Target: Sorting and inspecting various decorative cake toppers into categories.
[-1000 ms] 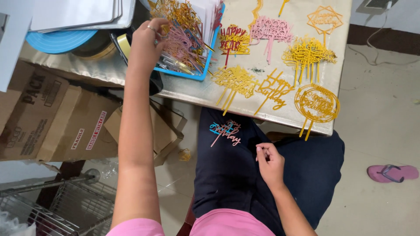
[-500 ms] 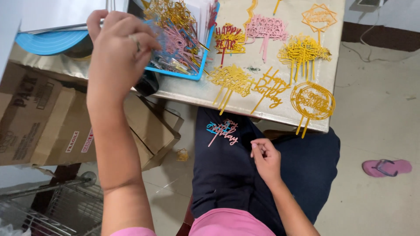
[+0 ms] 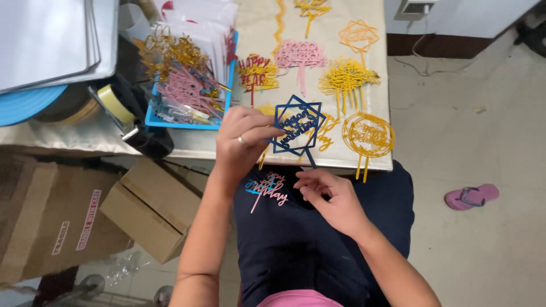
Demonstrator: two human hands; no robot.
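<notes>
Blue acrylic, cut as two crossed squares with lettering inside, is the cake topper [image 3: 298, 126] that the left hand [image 3: 243, 143] holds up over the near edge of the surface [image 3: 79, 139]; the fingers are pinched shut on its left corner, a ring on one of them. Its stake points down and toward the right hand [image 3: 330, 196], which rests below on the lap with fingers curled loosely together, the tips just short of the stake and, as far as can be seen, holding nothing. Just below the left hand, on the dark trousers, lies a pink and blue script topper [image 3: 267, 189]. Above and to the left of that hand sits a blue tray [image 3: 152, 120] heaped with pink and gold toppers, with stacked clear packets behind it; to the right of it, yellow, pink and orange toppers lie spread across the cloth. By the look of it, the picked piece is being brought to the lap for pairing or sorting; the next move likely calls for the right hand to take the stake gently.
</notes>
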